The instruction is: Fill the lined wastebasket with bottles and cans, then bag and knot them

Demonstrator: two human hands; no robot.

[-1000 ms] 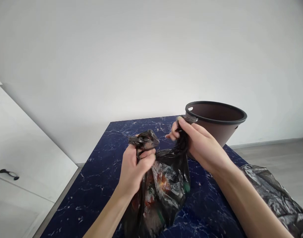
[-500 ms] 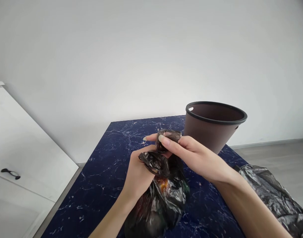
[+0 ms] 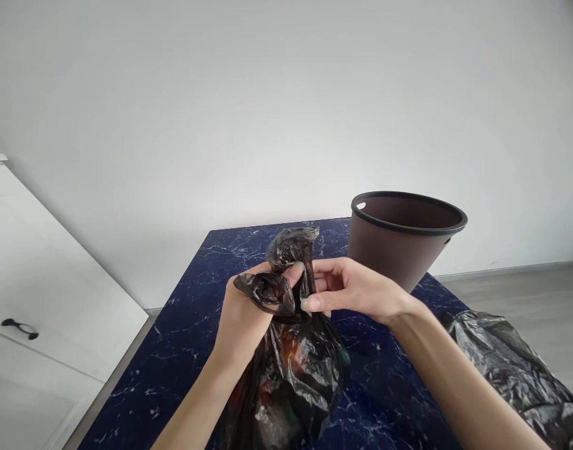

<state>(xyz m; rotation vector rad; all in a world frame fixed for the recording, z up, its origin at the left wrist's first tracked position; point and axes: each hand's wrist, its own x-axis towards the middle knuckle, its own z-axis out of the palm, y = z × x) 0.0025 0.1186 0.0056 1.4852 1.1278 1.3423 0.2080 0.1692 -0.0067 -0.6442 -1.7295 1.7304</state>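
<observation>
A thin black garbage bag (image 3: 309,369), filled with things, rests on the blue marbled table; patches of orange, red and green show through its film. My left hand (image 3: 249,312) is closed around the gathered neck, with the thumb pressed on the plastic and a loop of the bag lying over the hand. From the right, my right hand (image 3: 352,290) pinches the twisted neck between thumb and fingers. A loose end of the bag sticks up above both hands. The fingers of the left hand are partly hidden by the plastic.
Behind my right hand stands a brown trash can (image 3: 389,256) with a black rim. Another black plastic bag (image 3: 511,362) lies crumpled at the table's right edge. The table (image 3: 183,319) reaches toward a white wall, and a white cabinet (image 3: 42,294) is at the left.
My right hand has shifted from the bag's top end down to its neck. The top end now stands up freely, and my left hand has moved slightly left.
</observation>
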